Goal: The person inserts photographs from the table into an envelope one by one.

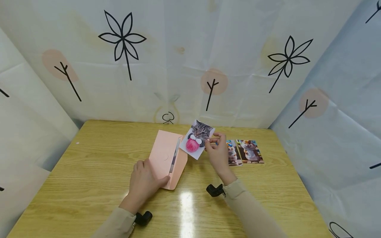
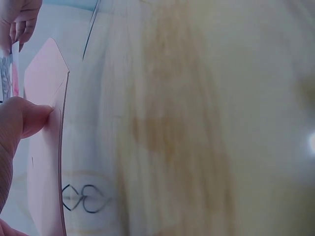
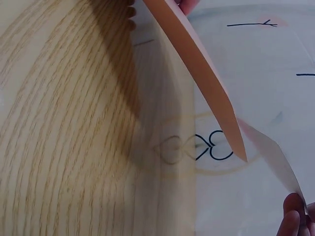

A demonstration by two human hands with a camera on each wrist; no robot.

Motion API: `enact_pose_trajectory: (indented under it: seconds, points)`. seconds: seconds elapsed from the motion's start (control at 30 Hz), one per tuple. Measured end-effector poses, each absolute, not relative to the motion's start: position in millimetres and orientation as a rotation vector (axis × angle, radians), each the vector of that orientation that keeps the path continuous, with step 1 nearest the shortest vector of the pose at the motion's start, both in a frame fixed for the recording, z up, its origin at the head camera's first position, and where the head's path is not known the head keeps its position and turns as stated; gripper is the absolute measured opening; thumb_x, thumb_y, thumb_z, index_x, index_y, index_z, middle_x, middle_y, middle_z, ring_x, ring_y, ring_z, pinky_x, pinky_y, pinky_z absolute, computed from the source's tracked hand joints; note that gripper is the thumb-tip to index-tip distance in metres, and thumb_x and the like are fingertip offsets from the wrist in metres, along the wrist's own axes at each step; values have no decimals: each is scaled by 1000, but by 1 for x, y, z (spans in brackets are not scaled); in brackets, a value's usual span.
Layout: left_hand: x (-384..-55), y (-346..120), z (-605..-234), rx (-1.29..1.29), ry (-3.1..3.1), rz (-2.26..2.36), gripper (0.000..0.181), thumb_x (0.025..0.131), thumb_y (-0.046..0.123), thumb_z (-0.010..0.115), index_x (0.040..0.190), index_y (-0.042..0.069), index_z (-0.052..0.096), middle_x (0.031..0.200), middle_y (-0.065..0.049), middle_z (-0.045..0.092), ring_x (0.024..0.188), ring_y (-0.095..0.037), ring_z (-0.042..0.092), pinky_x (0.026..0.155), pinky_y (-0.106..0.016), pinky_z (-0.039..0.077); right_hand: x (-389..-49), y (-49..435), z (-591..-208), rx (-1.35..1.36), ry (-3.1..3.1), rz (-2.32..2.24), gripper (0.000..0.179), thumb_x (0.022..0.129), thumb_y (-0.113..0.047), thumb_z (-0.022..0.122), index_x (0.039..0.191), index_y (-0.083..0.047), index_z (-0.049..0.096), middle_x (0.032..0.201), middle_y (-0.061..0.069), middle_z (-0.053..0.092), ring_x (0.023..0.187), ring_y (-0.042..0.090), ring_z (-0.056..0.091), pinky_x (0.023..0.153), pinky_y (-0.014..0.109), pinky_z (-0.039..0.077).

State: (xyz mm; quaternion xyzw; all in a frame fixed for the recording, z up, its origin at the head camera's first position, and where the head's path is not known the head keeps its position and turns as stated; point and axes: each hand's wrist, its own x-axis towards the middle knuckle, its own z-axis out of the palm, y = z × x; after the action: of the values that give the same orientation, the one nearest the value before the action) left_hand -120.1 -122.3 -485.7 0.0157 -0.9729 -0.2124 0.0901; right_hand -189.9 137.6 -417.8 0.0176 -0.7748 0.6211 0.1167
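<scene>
A pink envelope is gripped by my left hand, thumb along its lower right part, flap folded out to the right. In the envelope's slit shows a strip of something greyish. My right hand pinches a photo card by its right edge; the card shows a tabby cat with a white bow and a pink pompom. The card's left corner overlaps the envelope's flap in the head view. In the right wrist view the envelope is raised over the table, and the card slants near its tip.
Two more photo cards with animal pictures lie side by side on the wooden table, right of my right hand; the right one shows fully, the left one partly. Behind the table hangs a white cloth with flower drawings.
</scene>
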Motion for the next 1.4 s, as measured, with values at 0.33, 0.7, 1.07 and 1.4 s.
enact_pose_trajectory:
  seconds: [0.33, 0.7, 1.07, 1.4]
  points:
    - [-120, -120, -486, 21, -2856, -614, 99, 61, 67, 76, 112, -13, 48, 97, -23, 46, 87, -35, 45, 71, -46, 43, -194, 130, -440, 28, -2323, 1703, 43, 94, -16, 62, 131, -16, 40, 95, 8, 56, 72, 29, 64, 55, 33, 48]
    - [-121, -122, -487, 39, -2859, -599, 100, 62, 68, 74, 114, -13, 47, 99, -25, 46, 89, -36, 45, 73, -47, 42, -185, 116, -446, 67, -2445, 1625, 46, 91, -16, 65, 131, -13, 41, 94, 6, 57, 68, 19, 60, 53, 33, 47]
    - [-122, -126, -485, 80, -2845, -632, 100, 62, 68, 75, 115, -12, 46, 99, -25, 45, 89, -37, 45, 73, -48, 42, -175, 104, -442, 169, -2514, 1668, 45, 90, -14, 66, 130, -10, 45, 93, 6, 58, 68, 18, 60, 53, 32, 48]
    - [-122, -126, -485, 87, -2848, -650, 99, 62, 67, 76, 115, -12, 46, 100, -24, 45, 90, -37, 44, 73, -47, 42, -173, 95, -439, 190, -2571, 1654, 44, 91, -12, 67, 130, -8, 47, 91, 6, 59, 68, 18, 59, 54, 31, 49]
